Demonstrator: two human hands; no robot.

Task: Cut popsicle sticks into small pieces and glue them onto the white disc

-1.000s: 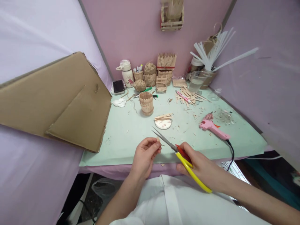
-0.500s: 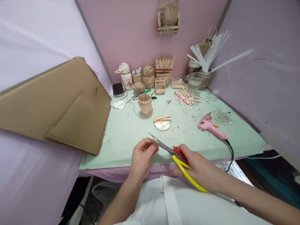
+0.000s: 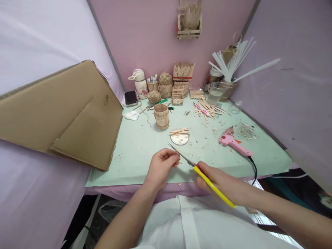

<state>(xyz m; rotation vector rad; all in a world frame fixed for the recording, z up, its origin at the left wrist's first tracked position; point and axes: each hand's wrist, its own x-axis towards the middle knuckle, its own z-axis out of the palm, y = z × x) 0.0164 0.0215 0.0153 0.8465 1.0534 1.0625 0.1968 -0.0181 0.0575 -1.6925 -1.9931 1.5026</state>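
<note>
My right hand (image 3: 216, 176) is wrapped round the yellow and red handles of a pair of scissors (image 3: 186, 159), whose blades point up and left. Thumb and fingers of my left hand (image 3: 163, 166) are pinched beside the blades on a small piece of wooden craft stick, mostly hidden by the fingertips. Just beyond the hands lies a round white disc (image 3: 180, 140) with several craft sticks (image 3: 180, 131) across its back edge. Behind it to the left stands a small barrel-shaped cup (image 3: 162, 119) made of sticks.
A pink glue gun (image 3: 234, 143) with a black cord lies on the right. Loose sticks (image 3: 207, 108) and a pink pen are heaped behind. A cardboard sheet (image 3: 77, 114) leans over the left side. Bottle (image 3: 140, 86), twine balls (image 3: 154, 97) and a clear plastic cup (image 3: 215, 93) line the back.
The scissors have turned edge-on and their blades have closed together. Both hands have shifted slightly right, and the left hand's piece is now more hidden.
</note>
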